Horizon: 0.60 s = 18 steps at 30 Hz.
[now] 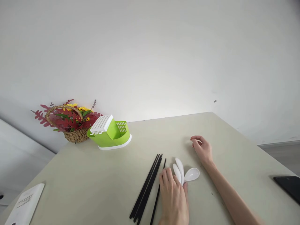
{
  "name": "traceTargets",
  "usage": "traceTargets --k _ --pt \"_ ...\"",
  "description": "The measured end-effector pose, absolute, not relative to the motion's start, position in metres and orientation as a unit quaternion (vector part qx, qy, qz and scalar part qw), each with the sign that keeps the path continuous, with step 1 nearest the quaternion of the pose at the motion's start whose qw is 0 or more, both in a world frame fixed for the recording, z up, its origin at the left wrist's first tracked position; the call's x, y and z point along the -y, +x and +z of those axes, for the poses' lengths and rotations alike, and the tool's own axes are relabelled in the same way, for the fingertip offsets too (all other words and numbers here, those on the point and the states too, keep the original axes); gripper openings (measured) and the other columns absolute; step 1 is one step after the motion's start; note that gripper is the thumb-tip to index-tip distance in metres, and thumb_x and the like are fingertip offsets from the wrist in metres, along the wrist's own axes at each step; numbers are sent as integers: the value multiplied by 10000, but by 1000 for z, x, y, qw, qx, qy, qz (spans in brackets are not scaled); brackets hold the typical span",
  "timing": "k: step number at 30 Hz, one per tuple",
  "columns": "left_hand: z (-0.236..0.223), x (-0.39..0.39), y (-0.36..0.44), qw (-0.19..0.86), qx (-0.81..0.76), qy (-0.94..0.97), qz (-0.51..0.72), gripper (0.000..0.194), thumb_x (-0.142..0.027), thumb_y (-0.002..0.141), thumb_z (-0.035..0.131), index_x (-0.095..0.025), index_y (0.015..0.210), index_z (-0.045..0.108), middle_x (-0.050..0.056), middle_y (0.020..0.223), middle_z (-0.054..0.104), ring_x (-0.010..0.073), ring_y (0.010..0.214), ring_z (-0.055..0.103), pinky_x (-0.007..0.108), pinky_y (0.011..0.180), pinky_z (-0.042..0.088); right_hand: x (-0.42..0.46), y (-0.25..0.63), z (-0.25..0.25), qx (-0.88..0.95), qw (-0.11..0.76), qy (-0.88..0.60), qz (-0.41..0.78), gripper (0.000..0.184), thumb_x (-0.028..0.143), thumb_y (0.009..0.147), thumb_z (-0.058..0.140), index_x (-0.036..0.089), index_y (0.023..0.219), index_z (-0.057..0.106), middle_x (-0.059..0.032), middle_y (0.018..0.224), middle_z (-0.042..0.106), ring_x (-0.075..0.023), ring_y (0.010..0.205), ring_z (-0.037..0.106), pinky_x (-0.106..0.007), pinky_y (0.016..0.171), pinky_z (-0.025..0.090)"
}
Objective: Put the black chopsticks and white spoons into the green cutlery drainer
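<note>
My left hand (173, 197) is closed over the handles of several white spoons, palm down near the table's front. Their bowls fan out past my fingers: two overlap on the left, and one spoon bowl (192, 174) faces up on the right. My palm hides the handles. Just left of that hand lies a single black chopstick (156, 200), partly under my fingers. A loose bundle of black chopsticks (148, 187) rests beside it. Farther right, my right hand (203, 150) hovers at or just above the table with its fingers loosely bent and apart, holding nothing visible.
A green and white cutlery holder (110, 137) stands at the back left, with a wicker basket (77, 136) of artificial flowers behind it. A white flat object (25, 203) lies at the left edge, a black phone (289, 187) at the right. The wall borders the table's far edge.
</note>
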<state>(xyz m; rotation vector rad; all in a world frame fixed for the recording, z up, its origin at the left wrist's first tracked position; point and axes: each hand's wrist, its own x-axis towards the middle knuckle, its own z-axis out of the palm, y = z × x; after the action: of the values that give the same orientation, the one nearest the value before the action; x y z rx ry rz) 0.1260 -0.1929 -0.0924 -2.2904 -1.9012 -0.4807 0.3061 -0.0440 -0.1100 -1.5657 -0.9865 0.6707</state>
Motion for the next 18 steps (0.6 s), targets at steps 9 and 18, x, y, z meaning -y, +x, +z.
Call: traceTargets --k 9,18 --pt "-74 198 109 59 593 -784 -176 326 -487 927 655 -163 964 660 179 1151 634 385 1152 588 576 950 532 44 306 -111 426 540 -667 286 271 383 766 570 214 901 734 -11 643 684 -224 650 650 -308 624 423" --pt "41 104 -26 234 562 -706 -362 329 -439 1002 557 -163 1180 582 199 1329 601 356 1352 495 572 1153 390 44 305 -113 435 530 -671 282 288 403 766 567 217 902 739 -15 630 687 -234 630 645 -313 598 418"
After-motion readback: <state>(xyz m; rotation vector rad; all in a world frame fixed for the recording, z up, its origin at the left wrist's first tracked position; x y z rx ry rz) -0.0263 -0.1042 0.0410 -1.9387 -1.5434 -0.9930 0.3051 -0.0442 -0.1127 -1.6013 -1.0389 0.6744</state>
